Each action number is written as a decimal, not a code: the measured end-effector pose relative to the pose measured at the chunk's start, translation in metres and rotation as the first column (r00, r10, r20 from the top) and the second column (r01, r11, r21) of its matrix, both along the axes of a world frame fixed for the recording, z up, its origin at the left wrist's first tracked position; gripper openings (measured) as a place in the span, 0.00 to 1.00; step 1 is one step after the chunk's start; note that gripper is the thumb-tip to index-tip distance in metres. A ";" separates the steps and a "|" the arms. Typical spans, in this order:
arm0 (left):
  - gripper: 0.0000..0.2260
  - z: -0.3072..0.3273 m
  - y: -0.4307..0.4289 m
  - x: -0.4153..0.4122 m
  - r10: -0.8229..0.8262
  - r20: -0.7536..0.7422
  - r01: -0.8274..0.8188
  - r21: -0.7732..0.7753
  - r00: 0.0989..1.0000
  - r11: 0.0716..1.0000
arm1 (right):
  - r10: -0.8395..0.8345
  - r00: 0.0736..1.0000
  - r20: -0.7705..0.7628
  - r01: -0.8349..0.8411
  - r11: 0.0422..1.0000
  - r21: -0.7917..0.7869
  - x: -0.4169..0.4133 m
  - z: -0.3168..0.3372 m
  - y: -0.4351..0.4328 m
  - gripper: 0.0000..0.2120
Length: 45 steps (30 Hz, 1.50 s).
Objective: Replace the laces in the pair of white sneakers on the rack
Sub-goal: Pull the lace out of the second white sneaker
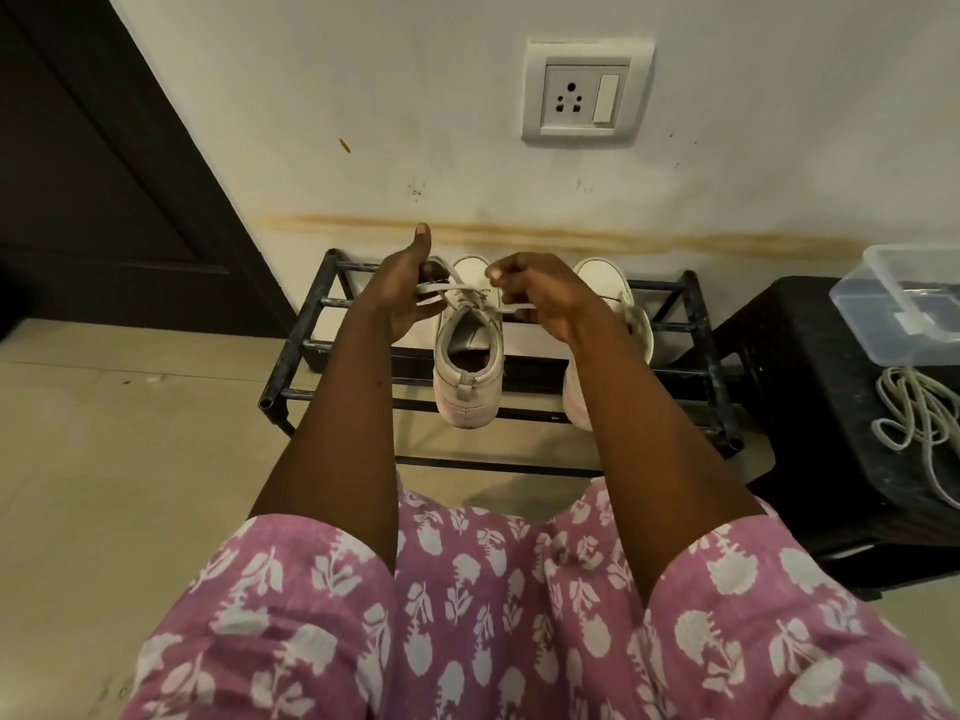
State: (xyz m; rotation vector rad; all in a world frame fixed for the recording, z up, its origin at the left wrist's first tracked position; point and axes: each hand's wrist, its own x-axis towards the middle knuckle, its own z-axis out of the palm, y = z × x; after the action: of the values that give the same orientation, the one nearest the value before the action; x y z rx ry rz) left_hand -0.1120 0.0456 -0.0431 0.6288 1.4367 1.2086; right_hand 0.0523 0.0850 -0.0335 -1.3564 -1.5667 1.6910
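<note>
Where rack [693, 324] meets stained wall [363, 96], tiled floor [104, 433]

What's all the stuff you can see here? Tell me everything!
sneakers: 2, white, on the rack
lace: 1, white, in the sneaker between the grips
rack: 1, black, against the wall
socket: 1, white, on the wall
door: 1, dark, far left
stool: 1, black, right of the rack
box: 1, clear, on the stool
cord: 1 bundle, white, on the stool
clothes: pink with white flowers, bottom
left grip: 1, holds the lace
right grip: 1, pinches the lace
</note>
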 end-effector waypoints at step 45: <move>0.12 0.015 -0.012 0.020 -0.499 -0.692 0.208 -0.464 0.522 0.861 | 0.022 0.758 0.652 -0.380 0.828 0.413 -0.021 -0.014 -0.024 0.18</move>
State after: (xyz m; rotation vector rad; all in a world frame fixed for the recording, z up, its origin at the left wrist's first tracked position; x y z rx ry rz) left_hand -0.0917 0.0331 -0.0285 1.2662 2.0508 0.2766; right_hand 0.0316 0.0610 -0.0478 -1.5480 -2.4152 0.7776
